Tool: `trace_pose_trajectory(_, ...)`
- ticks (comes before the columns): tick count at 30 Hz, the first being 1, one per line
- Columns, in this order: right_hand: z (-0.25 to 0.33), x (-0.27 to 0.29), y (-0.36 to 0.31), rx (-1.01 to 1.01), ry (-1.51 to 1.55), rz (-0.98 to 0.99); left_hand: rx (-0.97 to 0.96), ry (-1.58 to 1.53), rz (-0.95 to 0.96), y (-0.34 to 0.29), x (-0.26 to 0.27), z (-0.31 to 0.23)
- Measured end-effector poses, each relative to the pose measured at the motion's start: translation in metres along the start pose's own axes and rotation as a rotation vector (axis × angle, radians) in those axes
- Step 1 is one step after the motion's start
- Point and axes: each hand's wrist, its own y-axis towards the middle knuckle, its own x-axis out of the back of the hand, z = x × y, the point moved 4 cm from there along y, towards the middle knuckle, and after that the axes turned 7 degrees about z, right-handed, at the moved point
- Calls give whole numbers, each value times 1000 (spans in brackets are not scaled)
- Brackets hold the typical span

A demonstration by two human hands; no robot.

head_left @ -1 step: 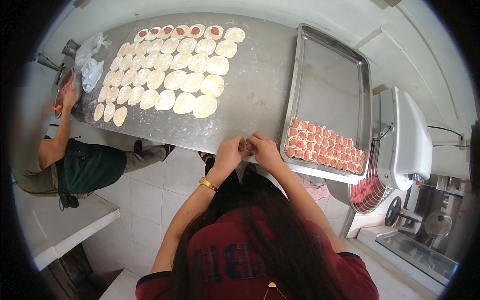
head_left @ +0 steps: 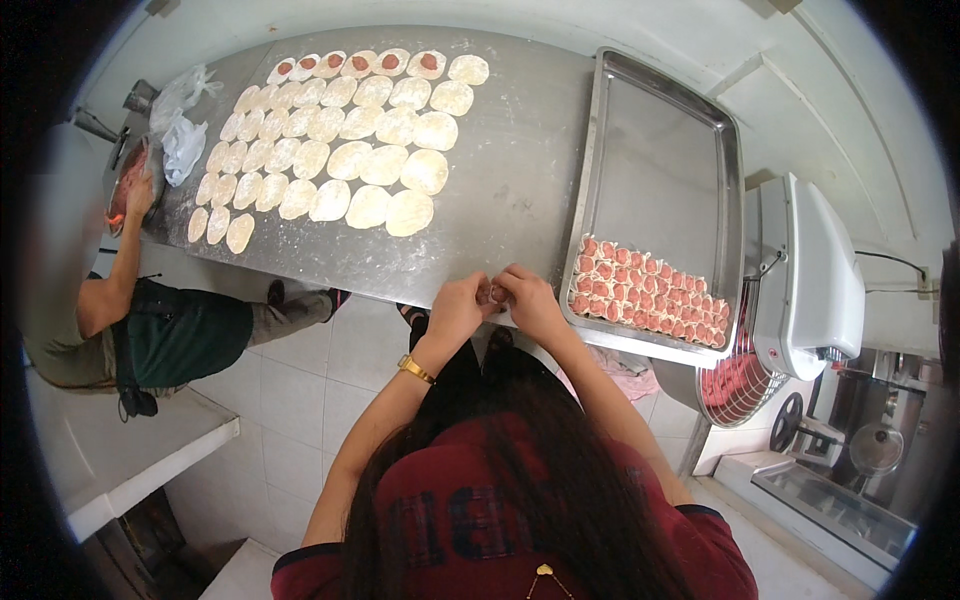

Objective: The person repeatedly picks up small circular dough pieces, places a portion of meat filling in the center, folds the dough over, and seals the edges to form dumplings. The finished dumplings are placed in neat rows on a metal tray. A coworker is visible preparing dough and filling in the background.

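At the near edge of the steel table, my left hand (head_left: 464, 306) and my right hand (head_left: 529, 300) meet with bent fingers. Between their fingertips they pinch a small dumpling (head_left: 498, 293), mostly hidden, with a bit of its reddish filling showing. Left of my hands, flat round dough wrappers (head_left: 410, 212) lie in rows dusted with flour. Several wrappers in the farthest row carry a dab of red meat filling (head_left: 429, 61). To the right is a deep metal tray (head_left: 590, 150), whose near end holds packed rows of open-topped dumplings (head_left: 650, 290).
At the far left a co-worker's hand (head_left: 140, 192) is at a bowl of red meat filling (head_left: 130, 180). Plastic bags (head_left: 183, 148) lie beside it. A white mixer (head_left: 810, 280) with a wire guard (head_left: 742, 385) over red meat stands right of the tray.
My fingers have shifted very slightly around the dumpling. Nothing else has visibly moved.
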Motion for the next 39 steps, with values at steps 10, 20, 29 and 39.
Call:
trace_pose_trajectory(10,-4,2,5,3,-21,-84,-76,-82,-84,7,3,0)
trace_pose_trajectory(20,0,4,3,10,7,-133,-57,-114,-73,10,3,8)
trace_pose_trajectory(29,2,-6,7,27,-96,-136,-139,-70,-111,11,6,19)
trace_pose_trajectory(39,-49,106,-32,-68,182,-378,8,-267,-94,-21,39,48)
